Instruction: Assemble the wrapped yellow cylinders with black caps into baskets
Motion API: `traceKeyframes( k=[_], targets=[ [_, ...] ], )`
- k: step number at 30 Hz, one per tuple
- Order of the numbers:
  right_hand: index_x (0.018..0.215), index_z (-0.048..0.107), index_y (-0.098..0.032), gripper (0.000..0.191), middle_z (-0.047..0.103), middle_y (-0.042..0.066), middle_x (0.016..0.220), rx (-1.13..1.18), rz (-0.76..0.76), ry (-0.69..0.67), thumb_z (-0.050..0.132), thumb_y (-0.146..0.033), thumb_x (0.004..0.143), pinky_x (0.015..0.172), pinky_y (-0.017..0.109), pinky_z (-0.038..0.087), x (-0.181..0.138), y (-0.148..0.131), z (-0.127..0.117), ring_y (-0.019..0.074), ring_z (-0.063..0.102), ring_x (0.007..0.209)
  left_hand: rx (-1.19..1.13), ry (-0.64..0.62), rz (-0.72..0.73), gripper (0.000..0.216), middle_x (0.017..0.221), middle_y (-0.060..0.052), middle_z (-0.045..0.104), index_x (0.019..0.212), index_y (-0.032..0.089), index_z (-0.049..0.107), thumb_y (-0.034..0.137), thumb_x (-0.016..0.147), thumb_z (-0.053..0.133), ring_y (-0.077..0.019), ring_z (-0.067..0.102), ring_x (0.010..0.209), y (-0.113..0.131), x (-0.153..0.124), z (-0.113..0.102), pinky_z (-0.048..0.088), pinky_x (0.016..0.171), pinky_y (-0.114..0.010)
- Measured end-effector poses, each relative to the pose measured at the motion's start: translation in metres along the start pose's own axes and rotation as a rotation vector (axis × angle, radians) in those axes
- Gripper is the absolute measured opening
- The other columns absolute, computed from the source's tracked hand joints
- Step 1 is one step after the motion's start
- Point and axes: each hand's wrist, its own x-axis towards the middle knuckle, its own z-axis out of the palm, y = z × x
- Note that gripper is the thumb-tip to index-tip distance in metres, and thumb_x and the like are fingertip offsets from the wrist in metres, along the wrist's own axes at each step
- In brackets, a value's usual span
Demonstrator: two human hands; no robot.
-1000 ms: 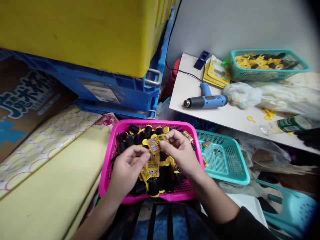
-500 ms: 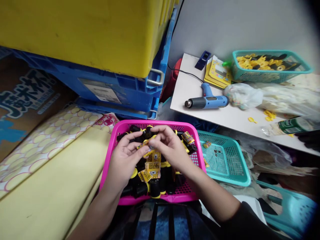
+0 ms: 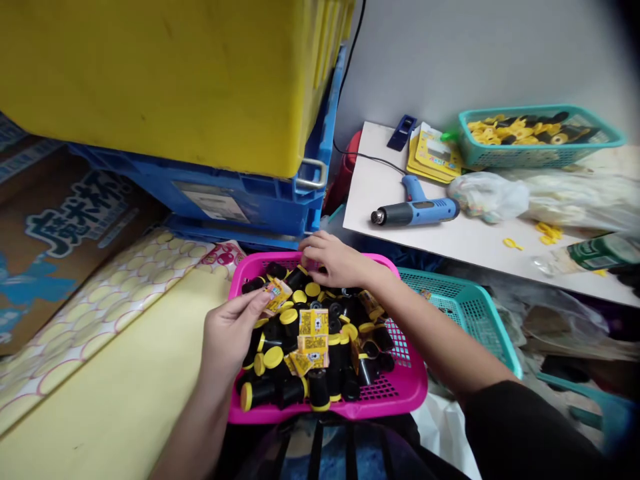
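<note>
The person's left hand point(image 3: 231, 331) pinches a small yellow wrapper point(image 3: 277, 294) between thumb and fingertips, just above the near-left part of the pink basket point(image 3: 327, 411). The right hand point(image 3: 334, 260) reaches over to the basket's far rim with its fingers curled down among the black tubes point(image 3: 280, 393); I cannot tell whether it has closed on one. The wrapper looks like thin printed film, very light and limp, easy to crease, so a fingertip pinch at one edge seems the sensible hold. The tubes look like hard, smooth plastic with yellow caps, light and likely to roll or slip, best taken round the body. They lie in a loose heap under both hands, with more wrappers point(image 3: 313, 323) mixed in between the hands. The basket is open mesh and seems to rest on the person's lap. Just right of the right forearm sits a teal basket point(image 3: 467, 313), and beyond it a white table point(image 3: 450, 237) carries a blue heat gun point(image 3: 417, 211). Past the left hand, a yellow crate point(image 3: 175, 73) is stacked on a blue crate point(image 3: 245, 193).
</note>
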Motion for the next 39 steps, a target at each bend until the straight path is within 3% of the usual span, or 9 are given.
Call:
traceKeyframes(
  k=[4,7,10,13,17,21,24,31,39],
  targets=[
    [0.125,0.064,-0.024,0.043,0.049,0.011,0.138,-0.041,0.051,-0.080,0.049,-0.008,0.088,0.102,0.049,0.038,0.005,-0.002,0.009,0.0295,0.039,0.124,0.019,0.005,-0.016,0.035,0.077,-0.005,0.078,0.087,0.016,0.080,0.046,0.069,0.080,-0.0184,0.071,0.065,-0.005,0.003,-0.002,0.060,0.066,-0.029],
    [0.117,0.071,-0.028,0.044,0.040,0.009,0.148,-0.091,0.127,-0.169,0.058,-0.006,0.080,0.105,0.056,0.034,0.018,0.000,0.013,0.0391,0.034,0.133,0.027,0.008,-0.029,0.040,0.073,-0.005,0.077,0.089,0.015,0.079,0.049,0.069,0.079,-0.0187,0.071,0.064,-0.011,0.006,-0.004,0.060,0.065,-0.029],
    [0.108,0.073,-0.020,0.037,0.041,0.012,0.147,-0.072,0.096,-0.172,0.067,-0.008,0.073,0.106,0.059,0.033,0.024,0.003,0.006,0.0421,0.033,0.134,0.039,0.001,-0.010,0.043,0.067,-0.004,0.076,0.092,0.014,0.079,0.052,0.070,0.078,-0.0186,0.071,0.062,-0.019,0.008,-0.009,0.059,0.067,-0.029],
    [0.100,0.065,-0.012,0.031,0.049,0.016,0.138,0.173,0.019,-0.035,0.070,-0.015,0.070,0.106,0.054,0.038,0.011,0.000,-0.006,0.0347,0.041,0.130,0.056,-0.010,0.000,0.043,0.071,-0.005,0.077,0.095,0.015,0.079,0.052,0.073,0.077,-0.0199,0.072,0.066,-0.024,0.008,-0.015,0.059,0.070,-0.031],
    [0.101,0.052,-0.015,0.027,0.064,0.008,0.107,0.783,0.146,0.178,0.063,-0.019,0.077,0.086,0.032,0.053,-0.027,-0.019,-0.014,0.0150,0.061,0.094,0.078,-0.086,0.042,0.043,0.076,-0.007,0.079,0.091,0.016,0.080,0.054,0.072,0.076,-0.0209,0.072,0.064,-0.022,0.005,-0.012,0.060,0.068,-0.033],
    [0.108,0.054,-0.016,0.040,0.065,0.003,0.092,1.118,0.251,0.244,0.073,-0.032,0.076,0.073,0.024,0.053,-0.057,-0.039,-0.010,0.0104,0.062,0.080,0.103,-0.161,0.092,0.043,0.084,-0.008,0.080,0.091,0.018,0.080,0.055,0.071,0.076,-0.0214,0.072,0.065,-0.010,0.003,0.000,0.061,0.067,-0.034],
    [0.113,0.060,-0.016,0.045,0.067,0.005,0.097,1.104,0.272,0.273,0.075,-0.037,0.077,0.076,0.026,0.054,-0.067,-0.043,-0.007,0.0115,0.064,0.083,0.101,-0.181,0.097,0.045,0.083,-0.008,0.080,0.091,0.017,0.080,0.057,0.069,0.077,-0.0225,0.072,0.066,-0.002,-0.001,0.008,0.062,0.067,-0.034],
    [0.116,0.068,-0.018,0.041,0.070,0.006,0.105,0.763,0.175,0.201,0.073,-0.039,0.081,0.083,0.029,0.053,-0.074,-0.037,-0.012,0.0149,0.065,0.093,0.107,-0.233,0.160,0.039,0.089,-0.007,0.080,0.099,0.020,0.079,0.052,0.078,0.072,-0.0201,0.072,0.066,-0.003,-0.010,0.009,0.061,0.068,-0.031],
    [0.116,0.068,-0.016,0.042,0.068,0.005,0.093,0.869,0.215,0.097,0.066,-0.044,0.085,0.068,0.023,0.050,-0.081,-0.035,-0.012,0.0112,0.062,0.078,0.123,-0.298,0.202,0.039,0.092,-0.008,0.079,0.097,0.021,0.080,0.054,0.077,0.072,-0.0188,0.071,0.066,-0.001,-0.006,0.011,0.060,0.064,-0.029]
  ],
)
